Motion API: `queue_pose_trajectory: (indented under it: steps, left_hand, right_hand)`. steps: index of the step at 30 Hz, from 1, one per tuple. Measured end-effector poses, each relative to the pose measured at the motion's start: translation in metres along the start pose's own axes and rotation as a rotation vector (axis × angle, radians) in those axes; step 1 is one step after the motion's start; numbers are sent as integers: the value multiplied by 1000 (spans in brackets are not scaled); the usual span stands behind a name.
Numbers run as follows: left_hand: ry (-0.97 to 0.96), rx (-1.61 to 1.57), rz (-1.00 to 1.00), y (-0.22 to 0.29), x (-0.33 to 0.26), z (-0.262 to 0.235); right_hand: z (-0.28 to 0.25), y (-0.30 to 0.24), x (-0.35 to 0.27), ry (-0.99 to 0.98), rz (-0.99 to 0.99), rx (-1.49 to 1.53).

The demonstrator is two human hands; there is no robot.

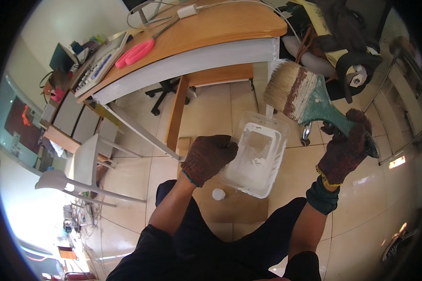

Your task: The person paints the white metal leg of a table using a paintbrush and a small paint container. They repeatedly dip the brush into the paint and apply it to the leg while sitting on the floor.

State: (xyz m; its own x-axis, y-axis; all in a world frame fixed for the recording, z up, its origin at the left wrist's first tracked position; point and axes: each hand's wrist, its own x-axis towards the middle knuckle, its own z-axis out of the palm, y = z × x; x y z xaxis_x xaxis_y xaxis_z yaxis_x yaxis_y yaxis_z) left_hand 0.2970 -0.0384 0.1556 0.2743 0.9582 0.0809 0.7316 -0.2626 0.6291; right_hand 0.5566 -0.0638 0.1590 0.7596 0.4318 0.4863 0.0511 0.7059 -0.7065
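My right hand (344, 152), in a dark red knitted glove, is closed around the green handle of a wide paintbrush (309, 96). The brush is raised, its pale bristles pointing up and left, close to the table's white leg. In a matching glove, my left hand (208, 159) grips the left rim of a clear plastic tub (273, 175). White paint (258, 152) coats the inside of the tub. In front of me stands a wooden-topped table (211, 28) with a white frame (183, 72).
Pink-handled scissors (135, 54) and a white power strip (188, 11) lie on the tabletop. A small white cap (218, 194) sits on brown cardboard (248, 208) between my legs. Bags (333, 42) hang at the right. A grey chair (86, 164) stands left.
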Motion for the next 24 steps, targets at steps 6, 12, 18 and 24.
queue_pose_trajectory:
  steps: [6, 12, 18, 24]
  left_hand:
    - [-80, -26, 11, -11, 1, -13]
    - [-55, -78, 210, -36, 4, -20]
    - [-148, -154, 221, -58, 8, -30]
    - [-211, 4, 306, -78, 23, -23]
  right_hand:
    - [-11, -5, -16, 11, -12, -69]
    - [-1, -9, -13, -10, -102, 5]
    - [-16, 0, -40, 75, -68, -104]
    - [-39, -20, -83, 143, 28, -59]
